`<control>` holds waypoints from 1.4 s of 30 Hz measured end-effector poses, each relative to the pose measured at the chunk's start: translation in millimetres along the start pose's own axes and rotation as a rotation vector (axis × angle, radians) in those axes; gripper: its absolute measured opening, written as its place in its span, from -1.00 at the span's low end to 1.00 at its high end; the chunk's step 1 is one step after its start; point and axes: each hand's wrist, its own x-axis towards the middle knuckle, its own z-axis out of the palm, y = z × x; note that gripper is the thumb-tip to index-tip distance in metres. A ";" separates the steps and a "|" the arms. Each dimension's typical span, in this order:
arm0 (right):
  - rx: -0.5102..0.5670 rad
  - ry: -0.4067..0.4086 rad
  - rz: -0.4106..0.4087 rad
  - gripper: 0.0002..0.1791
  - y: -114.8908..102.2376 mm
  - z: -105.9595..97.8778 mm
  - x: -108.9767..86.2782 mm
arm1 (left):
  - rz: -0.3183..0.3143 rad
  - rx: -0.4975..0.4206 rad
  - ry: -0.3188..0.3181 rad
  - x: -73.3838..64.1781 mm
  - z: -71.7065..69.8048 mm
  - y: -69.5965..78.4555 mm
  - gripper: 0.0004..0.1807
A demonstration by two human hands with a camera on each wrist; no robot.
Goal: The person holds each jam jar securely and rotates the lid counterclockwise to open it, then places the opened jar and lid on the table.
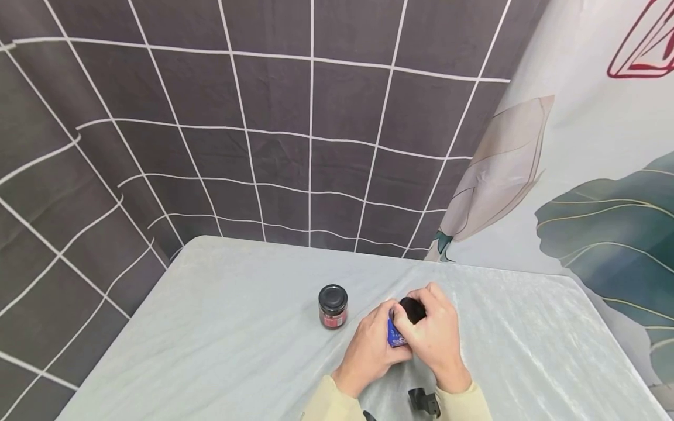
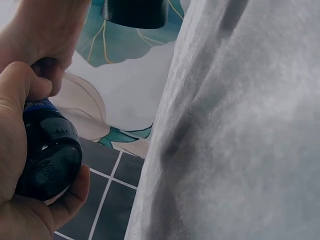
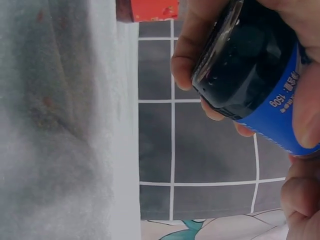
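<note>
Both hands meet at a small dark glass jar (image 3: pixel 245 70) with a blue label (image 1: pixel 395 337) and a black lid (image 1: pixel 413 310). My left hand (image 1: pixel 371 346) grips the jar's body, its fingers wrapped round the glass near the base. On the lid end, my right hand (image 1: pixel 436 328) curls its fingers and thumb round the black lid. The left wrist view shows the jar's embossed bottom (image 2: pixel 52 170) facing that camera, so the jar is tilted. Part of the label is hidden behind the fingers.
A second jar (image 1: pixel 333 306) with a black lid and red label stands upright on the table, left of the hands. Pale, wrinkled cloth (image 1: pixel 237 327) covers the table. Behind it hangs a dark curtain (image 1: pixel 274 164) with white grid lines; a floral sheet (image 1: pixel 590 175) hangs at right.
</note>
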 end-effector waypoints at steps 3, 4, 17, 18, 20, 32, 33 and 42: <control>0.017 0.005 -0.027 -0.85 0.6 0.3 0.8 | 0.005 -0.015 0.000 0.4 -0.8 0.3 -0.25; 0.023 0.005 -0.035 -0.85 0.8 0.3 1.3 | 0.005 -0.022 -0.001 0.8 -1.1 0.5 -0.25; 0.081 0.015 -0.146 -0.83 4.0 0.3 3.2 | 0.007 -0.082 -0.013 3.0 -2.5 -0.2 -0.23; 0.083 0.022 -0.157 -0.83 4.3 0.4 3.5 | 0.003 -0.087 -0.017 3.1 -3.0 0.1 -0.23; 0.092 0.036 -0.177 -0.82 5.4 1.2 3.6 | -0.001 -0.086 -0.021 3.3 -3.7 0.7 -0.23; 0.171 0.008 -0.238 -0.81 9.6 -1.6 3.6 | -0.048 -0.181 -0.073 2.6 -7.3 6.3 -0.24; 0.177 -0.003 -0.237 -0.81 9.0 -2.9 4.1 | -0.053 -0.190 -0.071 2.5 -6.8 6.9 -0.24; 0.127 -0.108 -0.181 -0.79 3.5 -12.6 8.1 | -0.050 -0.170 0.013 1.3 1.2 5.2 -0.25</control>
